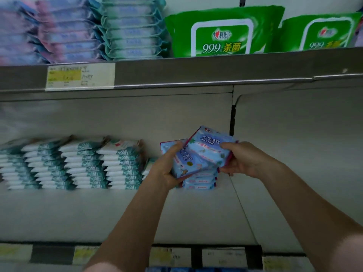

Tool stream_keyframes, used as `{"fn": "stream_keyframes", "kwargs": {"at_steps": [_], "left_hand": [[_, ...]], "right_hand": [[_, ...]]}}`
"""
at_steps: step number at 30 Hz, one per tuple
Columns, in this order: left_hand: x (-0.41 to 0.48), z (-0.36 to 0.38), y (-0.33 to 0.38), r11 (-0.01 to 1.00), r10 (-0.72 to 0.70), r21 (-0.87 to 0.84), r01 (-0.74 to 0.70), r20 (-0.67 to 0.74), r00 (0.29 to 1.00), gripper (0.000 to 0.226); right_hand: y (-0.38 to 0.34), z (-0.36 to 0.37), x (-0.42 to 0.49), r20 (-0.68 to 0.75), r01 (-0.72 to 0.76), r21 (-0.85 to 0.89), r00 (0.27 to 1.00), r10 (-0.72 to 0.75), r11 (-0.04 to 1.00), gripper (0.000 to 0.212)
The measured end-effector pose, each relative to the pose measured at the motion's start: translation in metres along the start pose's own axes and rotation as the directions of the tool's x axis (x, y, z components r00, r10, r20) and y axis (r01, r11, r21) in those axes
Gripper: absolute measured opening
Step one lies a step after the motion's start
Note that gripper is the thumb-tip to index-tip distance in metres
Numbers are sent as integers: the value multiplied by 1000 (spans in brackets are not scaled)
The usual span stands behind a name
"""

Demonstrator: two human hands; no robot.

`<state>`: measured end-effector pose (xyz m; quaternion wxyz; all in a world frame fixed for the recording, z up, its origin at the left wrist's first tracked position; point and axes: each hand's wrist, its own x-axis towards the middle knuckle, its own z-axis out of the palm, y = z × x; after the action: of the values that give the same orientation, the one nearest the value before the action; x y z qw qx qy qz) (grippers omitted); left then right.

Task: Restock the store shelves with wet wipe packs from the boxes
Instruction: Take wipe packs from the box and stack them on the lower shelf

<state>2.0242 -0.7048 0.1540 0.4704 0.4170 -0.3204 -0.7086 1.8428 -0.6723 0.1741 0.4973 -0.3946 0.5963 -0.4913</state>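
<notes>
Left hand (pixel 167 169) curls round the near-left edge of a blue wipe pack (pixel 183 160), thumb on top and palm beneath. The right hand (pixel 242 161) grips a second blue pack (pixel 210 146) by its right end, thumb over the face. The two packs overlap between the hands, the right one lying tilted across the other. My guess is they are being squared up so they land flat.

Just beneath both hands, on the lower shelf (pixel 196 213), sits a short stack (pixel 200 182) of the same blue packs. That looks like where the held ones are headed, so the task's goods are partly in hand and partly shelved already. The hands hover close over the stack rather than reaching deep, probably to keep the pile from toppling.

Left of the left hand stand tall, neat rows of white-and-teal packs (pixel 82 163), packed side by side. Right of the right hand the shelf runs on past a seam.

Above the hands, the upper shelf (pixel 196 72) carries big green packs (pixel 222 34) standing upright and flat piles of pink and teal packs (pixel 94 30).

No supply box shows — only a blurred blue strip at the bottom edge, which I cannot identify.
</notes>
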Motion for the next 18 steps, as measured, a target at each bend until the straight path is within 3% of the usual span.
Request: {"fn": "stream_keyframes", "kwargs": {"at_steps": [5,9,16,18], "left_hand": [[22,-19,29,993,78,-81,-87,-111,991,30],[42,-23,51,979,128,-144,-142,-101,987,36],[64,6,48,999,12,52,-13,12,1000,31],[70,9,47,991,-3,132,0,24,1000,25]], "right_hand": [[-13,1,41,-37,37,-44,999,-39,998,18],[-15,6,71,-73,69,-182,994,-83,981,18],[3,22,101,-77,147,-331,980,-182,932,32],[3,23,105,-94,174,-446,966,-240,878,37]]}}
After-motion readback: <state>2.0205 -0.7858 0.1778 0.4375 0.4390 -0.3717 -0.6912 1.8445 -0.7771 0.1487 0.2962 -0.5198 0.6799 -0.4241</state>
